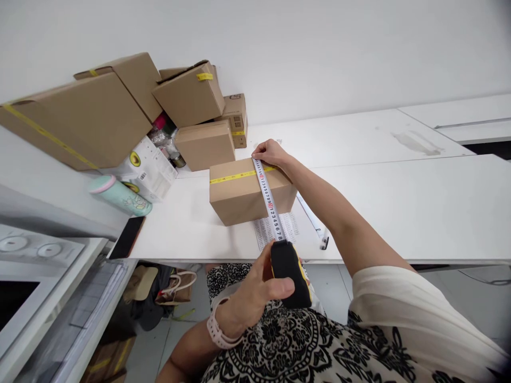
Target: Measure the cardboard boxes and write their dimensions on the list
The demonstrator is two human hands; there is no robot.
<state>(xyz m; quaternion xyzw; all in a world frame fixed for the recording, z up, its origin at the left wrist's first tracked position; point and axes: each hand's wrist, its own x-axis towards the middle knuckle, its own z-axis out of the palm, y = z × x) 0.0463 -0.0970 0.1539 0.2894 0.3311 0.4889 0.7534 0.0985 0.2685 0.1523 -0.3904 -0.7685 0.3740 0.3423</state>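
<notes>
A brown cardboard box [239, 199] with yellow tape along its top sits on the white table. My left hand [259, 292] is closed around the black and yellow case of a tape measure [290, 274], in front of the table edge. The pulled-out blade [265, 194] runs across the box's top and back to the case. At the far top edge of the box, my right hand [269, 152] pinches the blade's end. Under the near side of the box lies a printed sheet [289, 226], partly hidden by box and blade.
Several cardboard boxes [205, 146] stand against the wall at the left. Nearby are a mint-green bottle [122, 196], a white carton with avocado pictures [149, 170] and a dark phone [128, 238]. A pen [324, 240] lies to the right on the table [399, 207].
</notes>
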